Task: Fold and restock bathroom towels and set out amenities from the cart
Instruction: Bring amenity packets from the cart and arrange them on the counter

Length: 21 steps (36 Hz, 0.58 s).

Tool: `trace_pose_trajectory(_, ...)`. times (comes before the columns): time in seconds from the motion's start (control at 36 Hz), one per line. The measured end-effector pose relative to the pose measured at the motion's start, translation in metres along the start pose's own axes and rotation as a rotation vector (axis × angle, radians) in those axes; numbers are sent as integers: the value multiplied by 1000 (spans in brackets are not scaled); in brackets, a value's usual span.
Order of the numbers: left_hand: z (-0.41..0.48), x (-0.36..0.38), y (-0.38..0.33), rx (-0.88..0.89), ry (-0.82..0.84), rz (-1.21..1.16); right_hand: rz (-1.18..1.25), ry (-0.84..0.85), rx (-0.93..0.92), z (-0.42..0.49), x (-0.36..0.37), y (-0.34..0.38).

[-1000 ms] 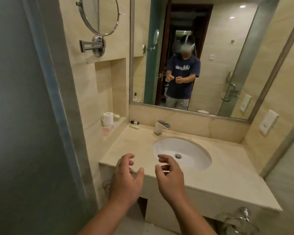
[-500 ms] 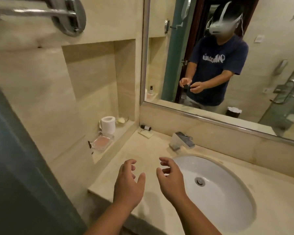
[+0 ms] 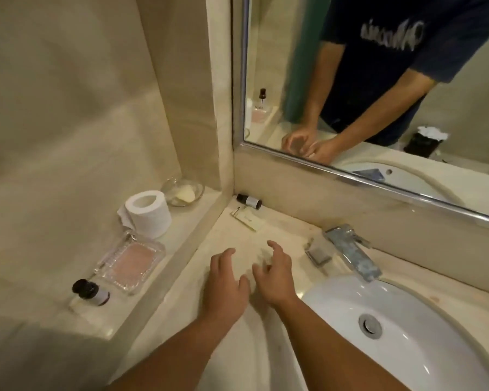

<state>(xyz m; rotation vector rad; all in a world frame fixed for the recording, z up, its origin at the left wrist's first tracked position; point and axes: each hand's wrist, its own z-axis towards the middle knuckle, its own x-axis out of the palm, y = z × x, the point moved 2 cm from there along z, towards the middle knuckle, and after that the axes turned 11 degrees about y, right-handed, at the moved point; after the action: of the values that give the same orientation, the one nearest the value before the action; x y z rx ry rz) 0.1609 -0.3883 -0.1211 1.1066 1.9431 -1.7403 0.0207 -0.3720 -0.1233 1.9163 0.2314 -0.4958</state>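
Over the marble counter [image 3: 288, 225] at centre frame, the left hand [image 3: 226, 280] and right hand [image 3: 274, 272] hover loose-fingered, grasping nothing, while a small dark-capped bottle [image 3: 249, 200] and flat packet [image 3: 246, 218] lie just above them, below the mirror [image 3: 266, 52].

There are two little bottles with dark caps: the ledge bottle [image 3: 92, 292] at the near end of the ledge [image 3: 185, 221], and the corner bottle [image 3: 249, 201] in the back left corner of the counter [image 3: 226, 232]. The ledge also has one toilet roll [image 3: 150, 214], one glass tray [image 3: 130, 262] and one glass dish [image 3: 184, 191]. The counter has one flat packet [image 3: 247, 218], one tap [image 3: 353, 252] and one sink [image 3: 424, 300]. There is one mirror [image 3: 266, 52]. There are two hands, the left hand [image 3: 226, 280] and the right hand [image 3: 274, 275].
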Motion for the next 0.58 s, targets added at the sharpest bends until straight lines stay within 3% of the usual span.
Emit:
trace_pose_trajectory(0.25, 76, 41, 1, -82, -183, 240, -151, -130, -127, 81, 6, -16)
trace_pose_trajectory(0.39, 131, 41, 1, 31, -256, 329, -253, -115, -235, 127, 5, -3)
trace_pose_trajectory(0.47, 165, 34, 0, 103, -223, 425, -236, -129, -253, 151, 3, 4)
trace_pose_trajectory(0.58, 189, 33, -1, 71, -159, 451, -305, -149, -272, 178, -1, 10)
